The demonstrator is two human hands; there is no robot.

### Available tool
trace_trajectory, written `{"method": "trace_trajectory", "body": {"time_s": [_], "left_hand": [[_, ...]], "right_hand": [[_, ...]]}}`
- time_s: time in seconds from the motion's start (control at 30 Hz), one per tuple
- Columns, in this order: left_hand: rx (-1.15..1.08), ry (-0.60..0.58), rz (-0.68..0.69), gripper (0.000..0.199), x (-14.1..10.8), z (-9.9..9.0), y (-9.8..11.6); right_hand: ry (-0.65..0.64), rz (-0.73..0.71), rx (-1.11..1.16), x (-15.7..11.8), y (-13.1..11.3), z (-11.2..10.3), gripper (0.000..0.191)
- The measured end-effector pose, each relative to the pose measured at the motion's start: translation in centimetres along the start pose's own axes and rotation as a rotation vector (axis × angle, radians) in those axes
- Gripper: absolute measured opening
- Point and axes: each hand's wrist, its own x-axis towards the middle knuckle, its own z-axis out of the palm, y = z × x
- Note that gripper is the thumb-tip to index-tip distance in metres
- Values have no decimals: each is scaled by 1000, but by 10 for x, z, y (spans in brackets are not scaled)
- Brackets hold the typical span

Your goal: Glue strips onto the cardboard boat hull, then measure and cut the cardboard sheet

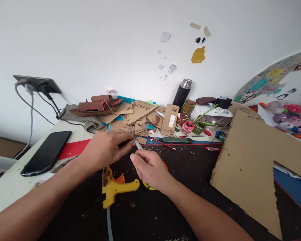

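Note:
My right hand is closed round a pair of scissors; one pale blade points up and left, and bits of the yellow and orange handle show beneath the hand. Just left of the blade tip, my left hand is closed, thumb and fingers pinched together. Something small and thin seems to be at those fingertips, too small to name. Below the hands a yellow hot glue gun with an orange trigger lies on the dark mat, a glue stick coming out of its rear.
Cardboard scraps pile up at the back, beside a model boat. Paint jars, a black flask and a green cutter stand or lie right of them. A large cardboard sheet covers the right; a phone lies left.

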Motion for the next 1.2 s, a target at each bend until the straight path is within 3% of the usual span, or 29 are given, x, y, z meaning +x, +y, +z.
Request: {"method": "trace_trajectory", "body": {"time_s": [0.17, 0.3, 0.43, 0.7, 0.8, 1.03, 1.2], "left_hand": [[-3, 6, 22, 27, 1, 3, -1], [-9, 1, 13, 25, -1, 3, -2], [-12, -2, 15, 26, 0, 3, -1], [-1, 17, 13, 29, 0, 1, 1], [-6, 16, 22, 28, 1, 0, 1], [1, 14, 29, 25, 0, 1, 0], [14, 2, 19, 25, 0, 3, -2]], "right_hand": [[52, -45, 43, 0, -1, 0, 63], [3, -12, 72, 1, -1, 1, 67], [-61, 38, 66, 5, 2, -1, 63], [-69, 48, 110, 8, -3, -4, 50], [-16, 12, 118, 7, -6, -6, 51], [256, -136, 294, 12, -10, -16, 64], [256, -144, 305, 13, -9, -16, 65]]}}
